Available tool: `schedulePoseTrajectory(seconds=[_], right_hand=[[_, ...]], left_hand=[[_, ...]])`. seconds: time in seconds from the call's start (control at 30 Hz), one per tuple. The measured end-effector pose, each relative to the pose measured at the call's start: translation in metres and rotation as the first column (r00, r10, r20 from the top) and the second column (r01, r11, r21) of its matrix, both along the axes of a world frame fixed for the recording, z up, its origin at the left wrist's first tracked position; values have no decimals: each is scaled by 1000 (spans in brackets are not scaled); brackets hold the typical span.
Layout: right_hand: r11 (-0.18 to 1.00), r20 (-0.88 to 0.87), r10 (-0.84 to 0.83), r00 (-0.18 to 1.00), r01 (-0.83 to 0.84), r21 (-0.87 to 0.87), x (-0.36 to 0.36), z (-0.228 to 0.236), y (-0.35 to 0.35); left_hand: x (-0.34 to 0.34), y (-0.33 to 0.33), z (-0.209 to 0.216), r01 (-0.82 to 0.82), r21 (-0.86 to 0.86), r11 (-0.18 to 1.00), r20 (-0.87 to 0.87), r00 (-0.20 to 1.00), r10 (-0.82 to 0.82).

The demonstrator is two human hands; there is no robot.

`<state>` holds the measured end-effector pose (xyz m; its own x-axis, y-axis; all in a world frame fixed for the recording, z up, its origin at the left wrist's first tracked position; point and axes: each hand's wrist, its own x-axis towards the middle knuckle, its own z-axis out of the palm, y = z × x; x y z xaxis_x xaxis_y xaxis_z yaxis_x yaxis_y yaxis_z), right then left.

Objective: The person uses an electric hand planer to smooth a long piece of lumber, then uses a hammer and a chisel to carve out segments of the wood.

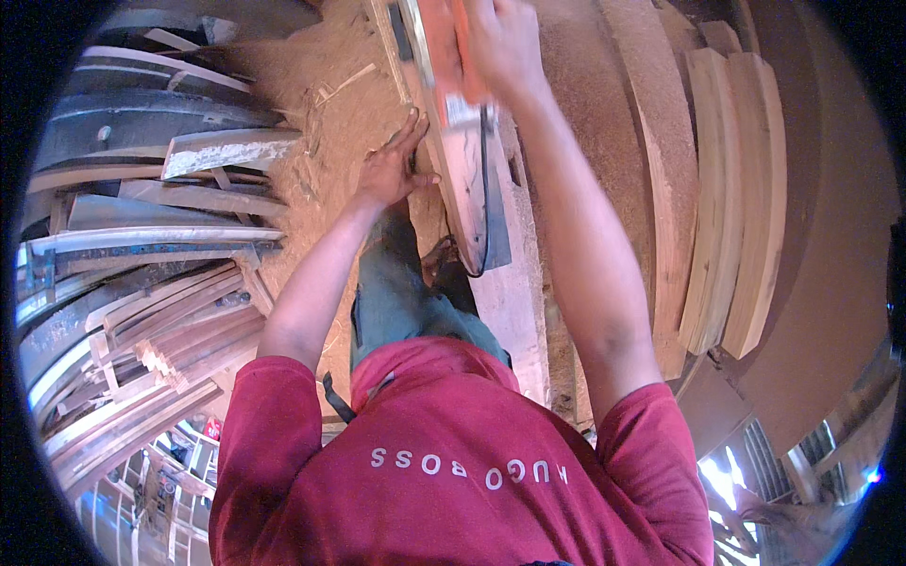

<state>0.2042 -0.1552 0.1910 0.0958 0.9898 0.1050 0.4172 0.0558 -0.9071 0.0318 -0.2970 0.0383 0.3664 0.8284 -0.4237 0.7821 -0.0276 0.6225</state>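
Note:
At the top of the head view my right hand [505,52] is closed around the handle of an orange power tool [461,47] with a metal-edged body. It looks like an electric planer, but its far end is cut off by the frame. The tool sits on a long plank [462,174] that runs toward me. A black cord [486,189] trails from the tool along this plank and loops near its close end. My left hand [389,170] has its fingers stretched and thumb apart, resting at the plank's left edge. Nothing shows inside its grasp.
Many stacked boards [179,236] fill the left side, some with pale ends. Sawdust [321,132] covers the ground beside the plank. Thick wooden beams [736,203] lie on the right, by a wide brown sheet [830,226]. One of my feet [439,257] shows near the plank.

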Motion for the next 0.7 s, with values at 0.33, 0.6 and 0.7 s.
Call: schedulePoseTrajectory(seconds=[0.33, 0.6, 0.7], right_hand=[[898, -80, 121, 989, -143, -415, 44, 27, -251], [794, -232, -3, 973, -139, -592, 69, 35, -382], [812, -240, 4, 971, -143, -566, 56, 25, -314]], left_hand=[[-13, -4, -23, 38, -9, 999, -51, 998, -39], [-9, 2, -30, -3, 113, 994, 50, 999, -2], [-6, 1, -13, 56, 74, 996, -57, 997, -52]])
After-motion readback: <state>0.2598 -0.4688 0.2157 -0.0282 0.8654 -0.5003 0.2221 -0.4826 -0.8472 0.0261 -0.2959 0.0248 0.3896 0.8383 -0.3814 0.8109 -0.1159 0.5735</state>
